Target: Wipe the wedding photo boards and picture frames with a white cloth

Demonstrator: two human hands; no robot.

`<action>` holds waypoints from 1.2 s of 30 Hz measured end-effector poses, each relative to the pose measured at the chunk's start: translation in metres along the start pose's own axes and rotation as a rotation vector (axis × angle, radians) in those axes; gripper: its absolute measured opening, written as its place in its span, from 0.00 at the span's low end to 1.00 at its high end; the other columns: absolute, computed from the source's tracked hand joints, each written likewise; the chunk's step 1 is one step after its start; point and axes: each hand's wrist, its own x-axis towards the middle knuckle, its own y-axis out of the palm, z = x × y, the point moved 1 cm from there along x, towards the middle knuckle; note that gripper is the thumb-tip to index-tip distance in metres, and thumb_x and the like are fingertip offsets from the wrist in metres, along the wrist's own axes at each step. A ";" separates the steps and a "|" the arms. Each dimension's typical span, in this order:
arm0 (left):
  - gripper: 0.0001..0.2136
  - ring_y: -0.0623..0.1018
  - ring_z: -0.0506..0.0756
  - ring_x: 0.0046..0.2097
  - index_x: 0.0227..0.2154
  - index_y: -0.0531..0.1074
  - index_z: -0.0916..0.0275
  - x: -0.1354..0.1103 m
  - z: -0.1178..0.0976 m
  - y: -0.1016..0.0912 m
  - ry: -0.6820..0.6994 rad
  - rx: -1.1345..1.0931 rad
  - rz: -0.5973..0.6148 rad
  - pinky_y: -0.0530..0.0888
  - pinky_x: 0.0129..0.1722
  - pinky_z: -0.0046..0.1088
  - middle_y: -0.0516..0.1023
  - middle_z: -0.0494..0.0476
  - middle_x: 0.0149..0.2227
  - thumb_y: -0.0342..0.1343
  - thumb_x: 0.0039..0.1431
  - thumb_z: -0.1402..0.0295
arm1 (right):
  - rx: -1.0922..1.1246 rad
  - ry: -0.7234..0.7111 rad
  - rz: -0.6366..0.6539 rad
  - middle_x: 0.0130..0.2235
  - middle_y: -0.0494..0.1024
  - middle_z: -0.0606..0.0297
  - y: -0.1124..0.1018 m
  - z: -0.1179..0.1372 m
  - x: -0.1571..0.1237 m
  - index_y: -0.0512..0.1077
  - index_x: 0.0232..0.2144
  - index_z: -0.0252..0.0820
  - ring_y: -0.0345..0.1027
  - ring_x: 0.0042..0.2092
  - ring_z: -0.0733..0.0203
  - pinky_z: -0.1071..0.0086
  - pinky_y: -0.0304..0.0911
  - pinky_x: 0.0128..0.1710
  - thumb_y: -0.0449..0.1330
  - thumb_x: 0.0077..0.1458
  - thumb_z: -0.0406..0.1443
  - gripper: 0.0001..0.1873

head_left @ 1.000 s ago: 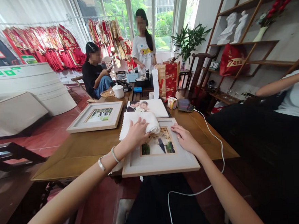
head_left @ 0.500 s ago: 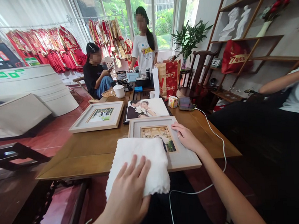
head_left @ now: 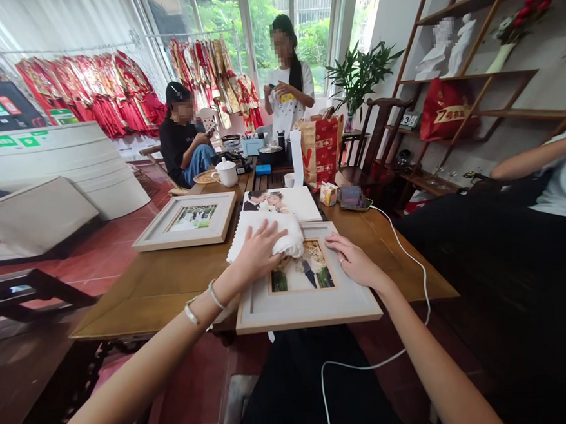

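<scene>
My left hand [head_left: 261, 247] presses a bunched white cloth [head_left: 291, 234] onto the upper left part of a light wood picture frame [head_left: 309, 315], fingers stretched over the cloth. The frame lies flat at the table's near edge, with a pale mat and a small photo [head_left: 311, 278] of people in its middle. Part of the photo is hidden by the cloth. My right hand [head_left: 351, 259] rests on the frame's right side, fingers laid out flat on it. Just beyond, a large wedding photo print [head_left: 304, 201] lies partly under the cloth's far end.
On the wooden table [head_left: 157, 292] are a second framed photo [head_left: 191, 218], a white lidded cup [head_left: 225, 173], a paper bag [head_left: 322, 151], a small box [head_left: 329, 194] and a phone [head_left: 354, 198] with a white cable [head_left: 415, 261]. Two people are across the table; another person's arm [head_left: 540, 152] is at right.
My left hand has moved forward with the cloth, from the frame's near left corner to its far left part. The cloth is now bunched. My right hand stays put. The standing person has raised both hands.
</scene>
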 end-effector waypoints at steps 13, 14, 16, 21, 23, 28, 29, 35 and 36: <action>0.26 0.48 0.73 0.65 0.61 0.57 0.60 -0.055 -0.061 -0.022 0.159 -0.122 0.271 0.53 0.55 0.68 0.57 0.58 0.64 0.47 0.58 0.68 | 0.018 0.006 -0.055 0.54 0.71 0.57 0.004 -0.004 0.001 0.75 0.44 0.42 0.56 0.62 0.54 0.52 0.48 0.63 0.48 0.48 0.24 0.24; 0.26 0.49 0.72 0.65 0.60 0.57 0.60 -0.066 -0.064 -0.028 0.167 -0.144 0.299 0.53 0.56 0.67 0.58 0.57 0.64 0.47 0.58 0.68 | 0.021 0.004 -0.058 0.54 0.72 0.58 0.004 -0.004 0.000 0.75 0.44 0.42 0.56 0.62 0.54 0.52 0.49 0.63 0.48 0.49 0.24 0.24; 0.27 0.49 0.71 0.65 0.61 0.57 0.59 -0.085 -0.070 -0.039 0.164 -0.170 0.354 0.54 0.57 0.65 0.58 0.56 0.64 0.48 0.56 0.70 | 0.024 0.002 -0.064 0.53 0.72 0.57 0.005 -0.003 0.000 0.75 0.43 0.42 0.57 0.61 0.54 0.52 0.49 0.63 0.48 0.49 0.24 0.23; 0.31 0.48 0.72 0.65 0.62 0.54 0.61 -0.105 -0.083 -0.041 0.146 -0.111 0.317 0.54 0.56 0.67 0.55 0.60 0.65 0.51 0.54 0.69 | 0.033 0.006 -0.071 0.53 0.72 0.57 0.004 -0.002 0.000 0.75 0.43 0.41 0.57 0.61 0.54 0.52 0.50 0.63 0.48 0.49 0.24 0.23; 0.31 0.48 0.72 0.65 0.62 0.53 0.62 -0.097 -0.087 -0.030 0.135 -0.067 0.265 0.53 0.55 0.68 0.54 0.63 0.65 0.52 0.55 0.67 | 0.029 0.002 -0.061 0.54 0.72 0.56 0.004 -0.001 0.000 0.75 0.44 0.41 0.56 0.62 0.54 0.52 0.50 0.63 0.48 0.49 0.24 0.24; 0.30 0.51 0.72 0.65 0.61 0.53 0.64 -0.051 -0.081 0.000 0.118 0.091 0.174 0.56 0.53 0.70 0.52 0.69 0.65 0.55 0.57 0.65 | 0.000 -0.014 -0.022 0.55 0.70 0.56 0.001 -0.002 -0.001 0.73 0.46 0.41 0.55 0.62 0.54 0.52 0.48 0.63 0.47 0.49 0.24 0.25; 0.30 0.50 0.72 0.65 0.61 0.53 0.64 -0.039 -0.077 0.004 0.113 0.122 0.168 0.57 0.52 0.70 0.52 0.69 0.65 0.55 0.57 0.66 | -0.004 -0.014 -0.017 0.55 0.70 0.56 0.001 -0.002 0.000 0.73 0.46 0.41 0.55 0.62 0.54 0.52 0.48 0.63 0.47 0.49 0.24 0.25; 0.27 0.51 0.71 0.65 0.61 0.54 0.63 0.025 -0.055 0.019 0.186 0.173 0.075 0.58 0.53 0.66 0.53 0.70 0.64 0.53 0.59 0.72 | -0.001 -0.032 0.006 0.55 0.71 0.56 -0.001 0.002 0.002 0.73 0.45 0.40 0.54 0.63 0.53 0.53 0.50 0.63 0.47 0.49 0.25 0.24; 0.27 0.51 0.70 0.65 0.60 0.55 0.63 0.033 -0.051 0.019 0.218 0.159 0.068 0.58 0.54 0.65 0.53 0.69 0.64 0.52 0.59 0.75 | 0.004 -0.034 0.005 0.54 0.71 0.56 -0.001 0.003 0.002 0.72 0.45 0.40 0.54 0.63 0.53 0.54 0.50 0.62 0.47 0.49 0.25 0.24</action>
